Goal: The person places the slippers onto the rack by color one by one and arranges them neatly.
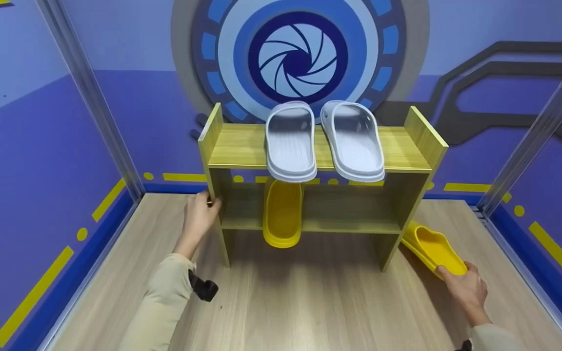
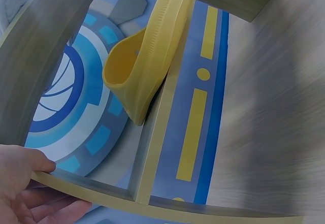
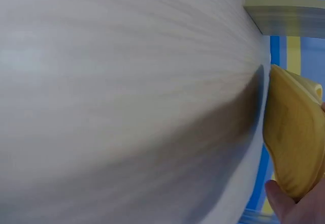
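Note:
A small wooden shoe rack [image 1: 354, 226] stands on the floor. My left hand [image 1: 200, 217] grips the front edge of its left side panel; in the left wrist view the thumb lies on the panel's inner side and the fingers on its outer side. By its heel end, my right hand [image 1: 466, 290] holds a yellow clog [image 1: 439, 248] just right of the rack, its toe near the right panel. Another yellow clog [image 1: 282, 214] rests on the middle shelf, heel towards me. Two pale grey clogs [image 1: 291, 146] sit side by side on the top shelf, heels overhanging the front.
Blue and purple printed walls [image 1: 130, 122] enclose the floor at the back and both sides. Metal corner posts [image 1: 90, 97] rise at left and right. Light wood floor [image 1: 305, 307] spreads in front of the rack.

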A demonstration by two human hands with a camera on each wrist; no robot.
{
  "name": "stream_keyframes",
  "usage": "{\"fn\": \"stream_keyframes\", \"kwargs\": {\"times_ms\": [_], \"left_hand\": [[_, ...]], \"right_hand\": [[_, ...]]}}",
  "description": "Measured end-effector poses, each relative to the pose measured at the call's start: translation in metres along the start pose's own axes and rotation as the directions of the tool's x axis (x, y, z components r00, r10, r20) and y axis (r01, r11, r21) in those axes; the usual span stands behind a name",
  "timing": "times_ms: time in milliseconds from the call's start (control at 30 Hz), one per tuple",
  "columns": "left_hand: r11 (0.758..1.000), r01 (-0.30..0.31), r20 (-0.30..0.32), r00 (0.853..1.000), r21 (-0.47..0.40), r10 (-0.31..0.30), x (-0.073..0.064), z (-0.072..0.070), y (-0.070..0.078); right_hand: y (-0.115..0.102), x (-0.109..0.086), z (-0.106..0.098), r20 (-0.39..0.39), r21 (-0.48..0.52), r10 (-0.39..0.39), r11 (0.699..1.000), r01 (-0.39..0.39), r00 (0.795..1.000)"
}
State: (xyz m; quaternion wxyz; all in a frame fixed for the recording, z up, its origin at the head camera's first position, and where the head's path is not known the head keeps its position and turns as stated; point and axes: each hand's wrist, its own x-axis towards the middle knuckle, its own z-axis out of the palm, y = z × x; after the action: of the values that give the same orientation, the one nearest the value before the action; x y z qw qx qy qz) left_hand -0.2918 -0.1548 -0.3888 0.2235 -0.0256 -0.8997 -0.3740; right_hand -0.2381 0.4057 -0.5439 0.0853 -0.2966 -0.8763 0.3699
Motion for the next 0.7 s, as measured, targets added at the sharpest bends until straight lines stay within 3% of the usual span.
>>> {"fn": "stream_keyframes", "kwargs": {"times_ms": [167, 367, 700], "left_hand": [[1.0, -0.011, -0.01, 1.0, 0.009, 0.011, 0.001, 0.001, 0.0], [1.0, -0.007, -0.002, 1.0, 0.016, 0.007, 0.0, 0.0, 0.0], [1.0, -0.028, -0.019, 0.999, 0.012, 0.028, 0.0, 0.0, -0.001]], "right_hand": [[-0.017, -0.016, -0.029, 0.061, -0.08, -0.076, 0.993, 0.081, 0.995], [-0.024, -0.018, -0.053, 0.109, -0.189, -0.199, 0.958, 0.217, 0.974], [-0.035, -0.019, -0.086, 0.239, -0.256, -0.277, 0.907, 0.335, 0.931]]}}
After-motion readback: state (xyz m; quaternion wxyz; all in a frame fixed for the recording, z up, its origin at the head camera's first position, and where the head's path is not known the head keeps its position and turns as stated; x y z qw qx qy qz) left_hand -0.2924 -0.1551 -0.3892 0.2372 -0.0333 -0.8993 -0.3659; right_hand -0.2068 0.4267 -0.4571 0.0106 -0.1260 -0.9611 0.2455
